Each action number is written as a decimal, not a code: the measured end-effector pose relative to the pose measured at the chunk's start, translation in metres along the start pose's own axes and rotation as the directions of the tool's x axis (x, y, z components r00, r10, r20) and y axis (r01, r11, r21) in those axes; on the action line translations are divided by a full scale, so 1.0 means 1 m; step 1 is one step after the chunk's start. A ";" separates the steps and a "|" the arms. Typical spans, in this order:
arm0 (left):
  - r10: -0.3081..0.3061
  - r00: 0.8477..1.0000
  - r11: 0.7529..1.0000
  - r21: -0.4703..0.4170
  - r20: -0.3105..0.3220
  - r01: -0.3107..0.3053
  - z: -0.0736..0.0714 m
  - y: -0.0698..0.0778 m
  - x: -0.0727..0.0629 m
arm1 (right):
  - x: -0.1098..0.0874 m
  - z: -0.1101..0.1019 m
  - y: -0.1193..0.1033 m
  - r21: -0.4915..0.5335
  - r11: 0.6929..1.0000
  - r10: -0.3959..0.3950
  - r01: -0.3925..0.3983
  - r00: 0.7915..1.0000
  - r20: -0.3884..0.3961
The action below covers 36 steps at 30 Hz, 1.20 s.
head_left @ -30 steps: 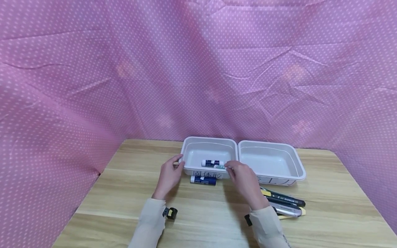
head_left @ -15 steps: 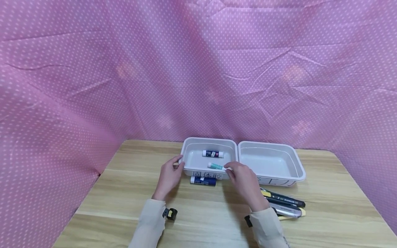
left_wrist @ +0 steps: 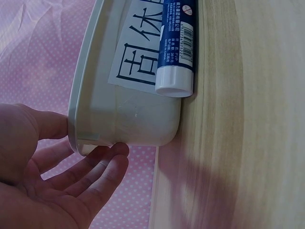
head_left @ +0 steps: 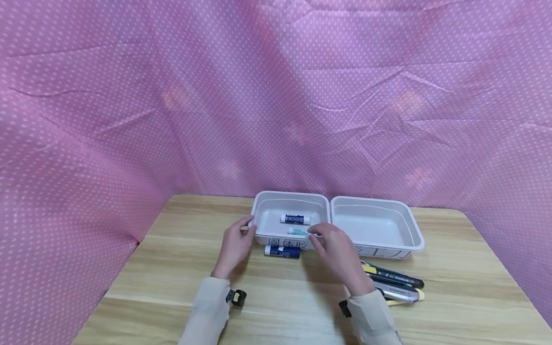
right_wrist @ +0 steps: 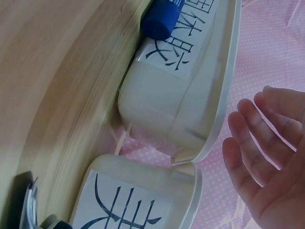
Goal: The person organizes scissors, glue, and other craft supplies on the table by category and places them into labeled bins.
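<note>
My left hand point(head_left: 238, 243) grips the left end of a white plastic bin point(head_left: 265, 214), thumb on the rim and fingers underneath. Inside lie a navy glue stick point(head_left: 295, 219) with white ends and, nearer the front wall, a small teal glue stick point(head_left: 297, 232). Over the bin's front right rim is my right hand point(head_left: 338, 251), its fingertips at the teal stick's right end. In the right wrist view its fingers are loosely extended, with nothing seen between them. A larger blue glue stick point(head_left: 282, 251) with a white cap lies against the bin's labelled front.
A second white bin point(head_left: 374, 223) stands end to end with the first on the right, also labelled in front. Several utility knives point(head_left: 396, 285), black, grey and yellow, lie before it on the wooden table point(head_left: 276, 306). Pink dotted cloth point(head_left: 276, 96) hangs behind.
The navy glue stick rolled toward the back of the bin, then partly forward again. The teal stick shifted slightly left with my right fingertips. My left hand stayed in place.
</note>
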<state>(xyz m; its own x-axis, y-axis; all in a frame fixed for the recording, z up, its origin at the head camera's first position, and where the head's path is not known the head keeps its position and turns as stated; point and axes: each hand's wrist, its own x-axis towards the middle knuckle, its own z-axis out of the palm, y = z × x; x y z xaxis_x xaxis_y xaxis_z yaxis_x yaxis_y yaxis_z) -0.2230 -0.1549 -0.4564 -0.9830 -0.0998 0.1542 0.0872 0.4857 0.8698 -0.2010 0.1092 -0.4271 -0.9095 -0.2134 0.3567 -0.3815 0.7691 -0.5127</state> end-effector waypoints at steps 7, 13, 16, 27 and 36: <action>-0.005 1.000 1.000 -0.004 0.003 0.005 0.000 -0.001 0.000 | -0.003 0.001 -0.005 0.014 0.997 -0.070 0.070 0.998 -0.007; 0.015 1.000 1.000 -0.006 -0.005 -0.015 0.000 -0.001 0.000 | -0.004 0.004 -0.007 -0.008 0.996 -0.093 0.093 0.996 0.001; 0.014 1.000 1.000 -0.010 -0.001 -0.014 0.000 -0.001 0.001 | -0.004 0.005 -0.008 -0.008 0.994 -0.110 0.110 0.994 0.001; 0.023 1.000 1.000 -0.019 -0.003 -0.023 0.000 -0.002 0.002 | -0.007 0.007 -0.013 -0.004 0.993 -0.120 0.120 0.990 0.075; 0.017 1.000 1.000 -0.024 0.002 -0.017 0.000 -0.003 0.001 | -0.008 0.012 -0.015 -0.020 0.981 -0.189 0.193 0.974 0.126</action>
<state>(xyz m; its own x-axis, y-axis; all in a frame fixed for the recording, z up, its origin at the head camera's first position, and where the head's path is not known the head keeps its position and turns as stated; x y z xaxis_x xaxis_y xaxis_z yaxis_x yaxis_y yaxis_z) -0.2246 -0.1569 -0.4586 -0.9816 -0.0897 0.1684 0.1080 0.4663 0.8780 -0.1903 0.0927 -0.4314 -0.8343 -0.4294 0.3459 -0.5468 0.7251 -0.4186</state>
